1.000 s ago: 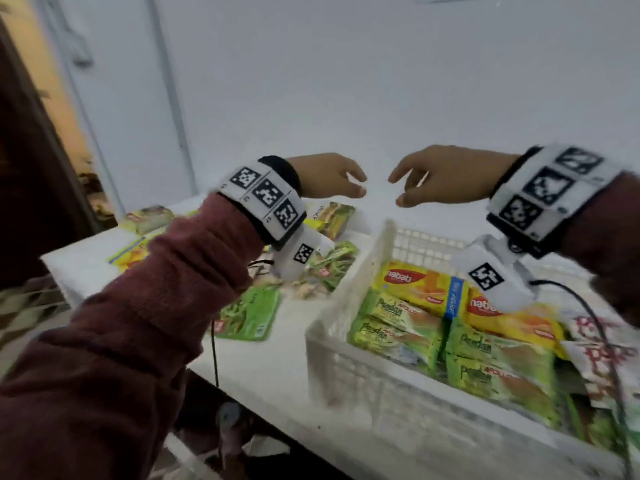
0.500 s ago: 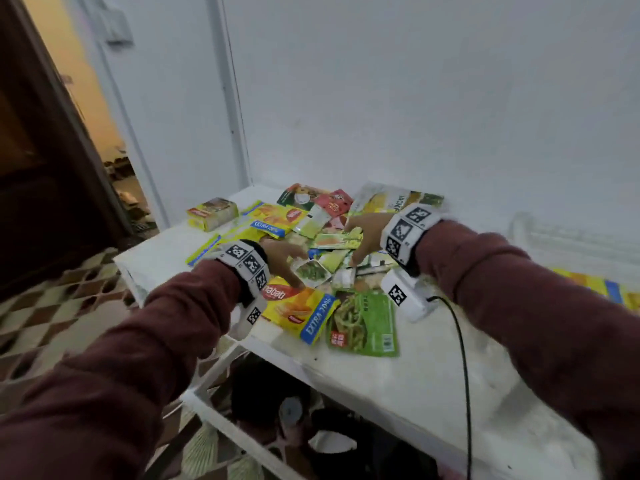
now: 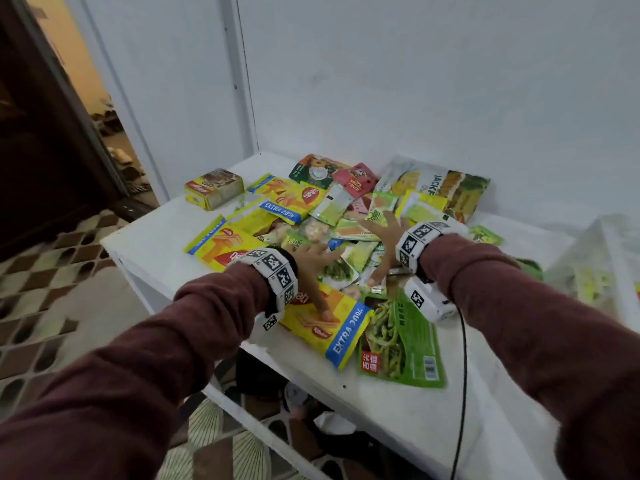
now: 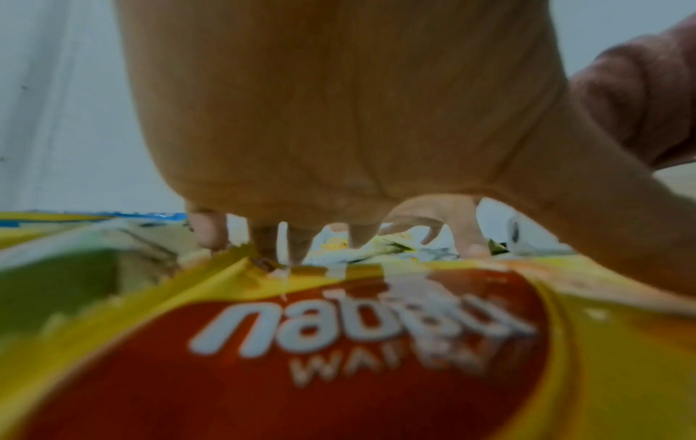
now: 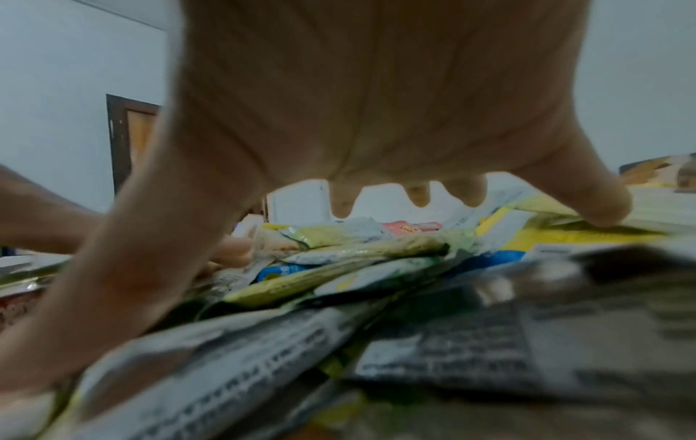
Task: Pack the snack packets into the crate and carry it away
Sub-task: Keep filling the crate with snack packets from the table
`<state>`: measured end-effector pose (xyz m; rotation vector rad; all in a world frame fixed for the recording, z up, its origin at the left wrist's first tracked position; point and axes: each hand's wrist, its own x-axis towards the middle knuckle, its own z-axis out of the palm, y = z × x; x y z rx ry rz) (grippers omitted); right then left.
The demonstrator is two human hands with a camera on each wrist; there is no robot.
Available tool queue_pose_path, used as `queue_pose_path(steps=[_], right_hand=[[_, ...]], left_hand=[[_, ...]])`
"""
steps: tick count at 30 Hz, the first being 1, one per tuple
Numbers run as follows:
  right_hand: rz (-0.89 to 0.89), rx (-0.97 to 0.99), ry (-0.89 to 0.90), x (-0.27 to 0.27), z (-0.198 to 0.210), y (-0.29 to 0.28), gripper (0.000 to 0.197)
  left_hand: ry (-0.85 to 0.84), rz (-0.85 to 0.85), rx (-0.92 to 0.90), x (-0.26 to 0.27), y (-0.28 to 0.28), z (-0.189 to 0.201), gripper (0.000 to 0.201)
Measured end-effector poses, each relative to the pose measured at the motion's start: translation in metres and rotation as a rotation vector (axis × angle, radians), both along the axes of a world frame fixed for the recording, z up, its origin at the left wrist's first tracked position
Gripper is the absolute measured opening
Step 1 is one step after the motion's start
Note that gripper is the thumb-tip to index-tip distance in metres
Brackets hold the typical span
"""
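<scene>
A loose pile of snack packets (image 3: 346, 220) covers the white table (image 3: 166, 237). My left hand (image 3: 313, 265) lies spread on the pile's near side, its thumb pressing a yellow wafer packet (image 3: 332, 327). In the left wrist view, the left hand (image 4: 339, 119) has its fingertips on that packet's far edge (image 4: 376, 342). My right hand (image 3: 379, 244) lies beside it, fingers splayed flat over small green and yellow packets. In the right wrist view, the right hand (image 5: 376, 104) hovers just above the pile. The white crate (image 3: 620, 265) is a blur at the right edge.
A green bean packet (image 3: 401, 341) lies at the table's front edge. A small yellow box (image 3: 214, 187) sits at the back left and a large jackfruit bag (image 3: 443, 188) against the wall. A black cable (image 3: 462, 375) hangs from my right wrist. To the left are a doorway and tiled floor.
Both hands went from the air above the crate leftward and down onto the packet pile. The view swung left with them, so the crate slid to the right edge.
</scene>
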<state>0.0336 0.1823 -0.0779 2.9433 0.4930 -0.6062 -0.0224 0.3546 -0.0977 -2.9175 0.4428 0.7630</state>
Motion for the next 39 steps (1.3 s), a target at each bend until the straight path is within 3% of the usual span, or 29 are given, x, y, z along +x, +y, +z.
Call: queue_pose_path(steps=[4, 12, 17, 22, 27, 33, 39], right_hand=[[0.075, 0.012, 0.028, 0.016, -0.011, 0.006, 0.128], [0.107, -0.004, -0.002, 0.03, -0.024, 0.007, 0.108], [0.055, 0.001, 0.004, 0.03, -0.024, 0.001, 0.088], [0.08, -0.072, -0.048, 0.027, -0.036, 0.002, 0.102], [0.044, 0.099, 0.094, 0.029, -0.028, -0.002, 0.091], [0.035, 0.301, 0.035, 0.033, -0.029, -0.023, 0.066], [-0.058, 0.511, -0.056, 0.034, -0.015, -0.04, 0.049]], left_hand=[[0.014, -0.086, 0.127, 0.013, -0.008, -0.006, 0.13], [-0.037, -0.146, 0.113, 0.026, -0.017, -0.002, 0.13], [0.044, -0.165, -0.007, 0.029, -0.018, 0.004, 0.118], [0.156, -0.122, -0.158, 0.03, -0.017, 0.005, 0.101], [0.162, -0.091, -0.255, 0.033, -0.006, 0.0, 0.096], [0.055, -0.035, -0.416, 0.04, 0.009, 0.008, 0.089], [-0.058, -0.002, -0.42, 0.045, 0.008, 0.023, 0.094]])
